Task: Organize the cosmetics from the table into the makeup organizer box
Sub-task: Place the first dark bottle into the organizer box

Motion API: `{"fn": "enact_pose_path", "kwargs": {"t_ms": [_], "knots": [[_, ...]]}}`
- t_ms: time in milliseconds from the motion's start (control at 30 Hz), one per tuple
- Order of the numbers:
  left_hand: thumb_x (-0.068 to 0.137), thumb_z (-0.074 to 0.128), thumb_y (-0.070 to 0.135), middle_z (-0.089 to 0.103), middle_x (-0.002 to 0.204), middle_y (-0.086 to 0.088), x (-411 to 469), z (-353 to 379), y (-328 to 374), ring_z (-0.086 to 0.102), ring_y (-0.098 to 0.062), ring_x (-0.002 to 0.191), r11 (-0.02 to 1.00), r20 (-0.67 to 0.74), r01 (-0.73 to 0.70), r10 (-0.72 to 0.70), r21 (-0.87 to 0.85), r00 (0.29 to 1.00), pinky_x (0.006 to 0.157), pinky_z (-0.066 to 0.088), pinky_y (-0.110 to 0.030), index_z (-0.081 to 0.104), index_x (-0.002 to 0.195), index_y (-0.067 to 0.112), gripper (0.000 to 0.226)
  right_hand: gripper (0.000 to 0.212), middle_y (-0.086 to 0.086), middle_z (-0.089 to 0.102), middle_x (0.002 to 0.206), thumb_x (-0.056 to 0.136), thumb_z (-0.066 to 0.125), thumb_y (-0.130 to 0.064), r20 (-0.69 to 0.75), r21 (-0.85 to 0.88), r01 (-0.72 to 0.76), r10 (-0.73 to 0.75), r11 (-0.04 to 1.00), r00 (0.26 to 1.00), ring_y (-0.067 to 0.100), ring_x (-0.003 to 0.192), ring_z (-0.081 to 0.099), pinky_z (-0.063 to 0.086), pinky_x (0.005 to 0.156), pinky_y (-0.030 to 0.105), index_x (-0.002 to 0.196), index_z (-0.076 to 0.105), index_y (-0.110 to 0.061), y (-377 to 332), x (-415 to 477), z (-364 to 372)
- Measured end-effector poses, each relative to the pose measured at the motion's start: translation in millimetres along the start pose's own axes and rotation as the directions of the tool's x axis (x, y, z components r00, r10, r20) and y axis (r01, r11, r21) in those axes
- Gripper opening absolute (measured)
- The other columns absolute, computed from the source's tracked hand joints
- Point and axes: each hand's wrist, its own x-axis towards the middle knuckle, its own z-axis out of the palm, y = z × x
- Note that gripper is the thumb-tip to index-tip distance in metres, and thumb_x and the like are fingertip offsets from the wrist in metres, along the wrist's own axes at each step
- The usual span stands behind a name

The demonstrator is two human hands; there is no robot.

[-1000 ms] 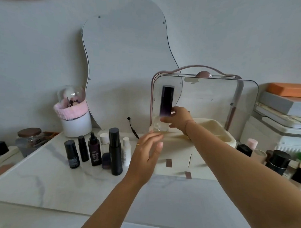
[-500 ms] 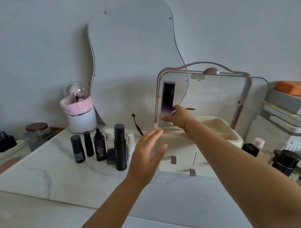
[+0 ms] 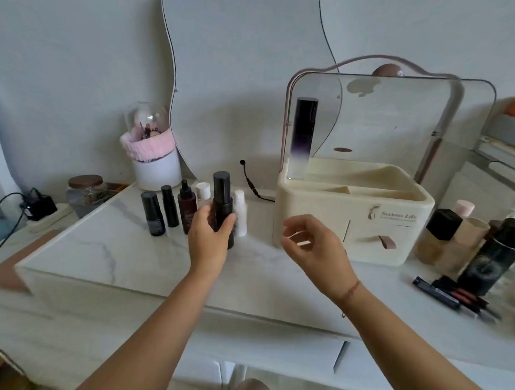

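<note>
The cream makeup organizer box (image 3: 396,199) stands on the marble table with its clear lid (image 3: 384,117) raised. A tall dark purple-to-clear bottle (image 3: 302,138) stands upright in the box's back left corner. My left hand (image 3: 209,237) is wrapped around a tall black bottle (image 3: 222,205) that stands in a row of small bottles: two black ones (image 3: 153,217), a dark red dropper (image 3: 187,210) and two white ones (image 3: 240,214). My right hand (image 3: 313,243) hovers in front of the box's left drawer, fingers curled and apart, holding nothing.
A wavy mirror (image 3: 240,63) leans on the wall behind. A white brush holder with pink trim (image 3: 155,162) and a glass jar (image 3: 87,191) sit at the back left. Bottles (image 3: 493,255) and lipsticks (image 3: 451,292) crowd the table right of the box. A black cable (image 3: 251,183) lies behind the bottles.
My right hand let go of the purple bottle, left standing in the box, and drew back toward me. My left hand reached forward and closed on the tall black bottle.
</note>
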Motion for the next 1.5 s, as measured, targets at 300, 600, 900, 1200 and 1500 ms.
{"fn": "enact_pose_path", "kwargs": {"t_ms": [300,600,900,1200,1500], "knots": [[0.082,0.069,0.033,0.069,0.098,0.018,-41,5,40,0.065,0.003,0.088,0.984,0.263,-0.088,0.127,-0.154,0.956,0.071,0.049,-0.009,0.060,0.107,0.038,0.028,0.051,-0.015,0.064,0.102,0.077,0.074,-0.029,0.132,-0.019,-0.060,0.062,0.998,0.989,0.005,0.097,0.062,0.053,0.084,0.019,0.124,0.056,-0.025,17,0,28],[0.089,0.048,0.055,0.061,0.117,0.016,-36,25,88,0.052,0.002,0.116,0.937,0.312,-0.237,0.313,-0.258,0.897,0.095,0.041,-0.015,0.059,0.111,0.040,0.029,0.036,-0.005,0.073,0.091,0.073,0.077,-0.029,-0.066,0.084,0.114,-0.109,0.990,0.992,0.007,0.083,0.070,0.058,0.073,0.024,0.106,0.066,-0.021,-30,15,-36],[0.096,0.044,0.038,0.050,0.137,0.005,-21,50,70,0.035,-0.007,0.133,0.871,0.378,-0.490,0.450,0.013,0.809,0.105,0.018,-0.007,0.056,0.129,0.015,0.042,0.029,-0.008,0.061,0.088,0.077,0.075,-0.026,-0.125,-0.275,0.002,-0.038,0.961,0.991,0.011,0.080,0.061,0.045,0.070,0.021,0.103,0.062,-0.022,-27,94,-91],[0.097,0.041,0.036,0.051,0.133,0.008,-19,46,72,0.034,-0.004,0.131,0.879,0.419,-0.476,0.428,0.010,0.800,0.103,0.018,-0.006,0.056,0.128,0.016,0.040,0.036,0.014,0.068,0.104,0.077,0.074,-0.017,-0.057,-0.363,-0.289,0.289,0.886,0.956,0.029,0.083,0.065,0.056,0.082,0.039,0.109,0.063,-0.005,-10,154,-80],[0.096,0.039,0.036,0.049,0.136,0.010,-20,46,71,0.029,-0.001,0.134,0.875,0.411,-0.484,0.445,-0.010,0.796,0.103,0.015,-0.004,0.054,0.130,0.016,0.042,0.040,0.020,0.066,0.112,0.078,0.073,-0.013,-0.079,-0.332,-0.367,0.362,0.869,0.929,0.035,0.102,0.065,0.053,0.092,0.043,0.114,0.061,0.001,-9,170,-66]]}}
